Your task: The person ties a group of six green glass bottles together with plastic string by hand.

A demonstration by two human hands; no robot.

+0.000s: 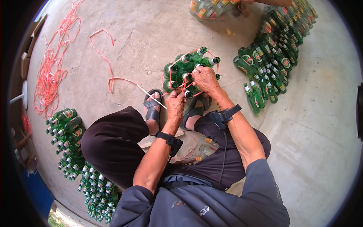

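A cluster of several green glass bottles (185,66) stands upright on the floor between my feet, with pink-red plastic string (217,68) looped around it and crossing over the necks. My left hand (175,106) is closed on the string at the near side of the cluster, its fingertips pinched together. At the right side, my right hand (206,80) has its fingers bent around string among the bottle necks. A pale tail of string (145,92) runs from near my left hand out to the left. Parts of the nearer bottles are hidden behind my hands.
Loose pink string (51,75) lies tangled on the floor at left. Rows of green bottles (68,128) stand beside my left knee. More green bottles (264,64) lie stacked at the right. Another person's arm (272,2) reaches toward bundled clear bottles (211,9) at the top.
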